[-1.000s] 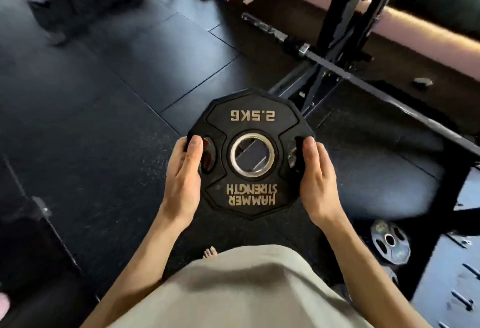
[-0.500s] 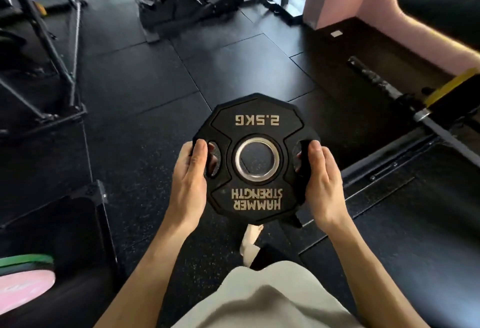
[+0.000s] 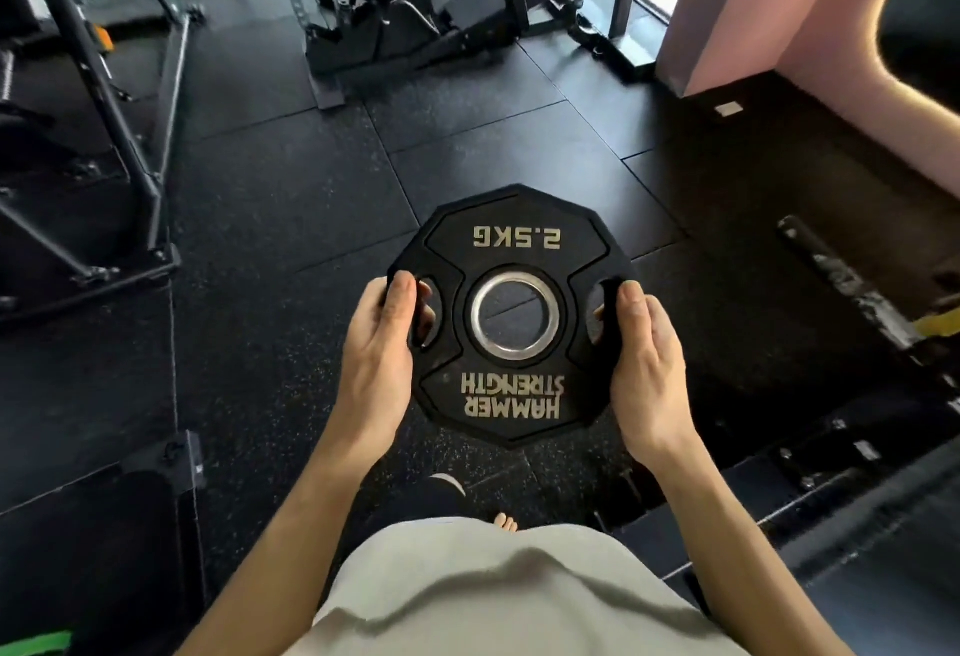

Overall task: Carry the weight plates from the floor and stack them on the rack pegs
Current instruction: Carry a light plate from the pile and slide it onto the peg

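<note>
A black 2.5 kg weight plate (image 3: 514,250) with a steel centre ring and gold lettering is held flat in front of me, above the floor. My left hand (image 3: 382,359) grips its left edge, fingers curled through the left grip hole. On the opposite edge my right hand (image 3: 647,359) grips the same way, with fingers through the right hole. No rack pegs show in this view.
Black rubber floor tiles (image 3: 291,198) lie below. A black machine frame (image 3: 104,99) stands at the left and a bench machine (image 3: 395,11) at the back. A pink wall (image 3: 789,32) rises at the right. A barbell end (image 3: 852,286) lies on the floor at right.
The view has swung left, away from the rack and barbell, toward the machines at the back. Both hands keep the same grip on the plate.
</note>
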`<state>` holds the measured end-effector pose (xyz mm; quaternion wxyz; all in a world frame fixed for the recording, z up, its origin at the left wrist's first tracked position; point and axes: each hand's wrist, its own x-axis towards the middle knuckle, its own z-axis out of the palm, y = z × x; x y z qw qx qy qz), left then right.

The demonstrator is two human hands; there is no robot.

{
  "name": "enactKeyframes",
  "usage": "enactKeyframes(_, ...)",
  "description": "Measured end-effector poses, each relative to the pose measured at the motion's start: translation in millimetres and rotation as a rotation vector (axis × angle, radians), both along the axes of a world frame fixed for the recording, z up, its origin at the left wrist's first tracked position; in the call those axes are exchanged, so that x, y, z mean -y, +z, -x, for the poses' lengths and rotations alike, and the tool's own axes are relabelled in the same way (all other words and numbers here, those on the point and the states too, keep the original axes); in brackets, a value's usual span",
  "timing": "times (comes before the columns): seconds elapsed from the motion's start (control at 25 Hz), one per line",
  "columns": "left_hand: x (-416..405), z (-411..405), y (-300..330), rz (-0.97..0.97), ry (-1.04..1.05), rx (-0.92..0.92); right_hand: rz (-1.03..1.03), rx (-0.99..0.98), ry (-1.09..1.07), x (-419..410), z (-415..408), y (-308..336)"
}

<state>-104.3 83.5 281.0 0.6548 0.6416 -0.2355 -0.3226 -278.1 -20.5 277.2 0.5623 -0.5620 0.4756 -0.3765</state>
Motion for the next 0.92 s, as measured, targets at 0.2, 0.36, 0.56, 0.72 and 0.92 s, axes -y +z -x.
enactKeyframes(0.2,126,-70,-6,0.02,-0.056,-0.011,0.023,0.015,-0.092,115,-66,-8)
enactKeyframes(0.36,239,-131,-10,0.045,-0.168,0.021,0.037,0.013,-0.173,211,-119,-15)
enactKeyframes(0.56,390,-197,1,0.037,-0.357,0.024,0.001,0.01,-0.338,328,-173,-1)
enactKeyframes(0.72,504,-213,1,0.048,-0.504,-0.024,-0.004,0.007,-0.466,418,-188,-2)
enactKeyframes(0.92,677,-217,-11,0.072,-0.589,-0.021,-0.036,0.012,-0.571,569,-191,-19)
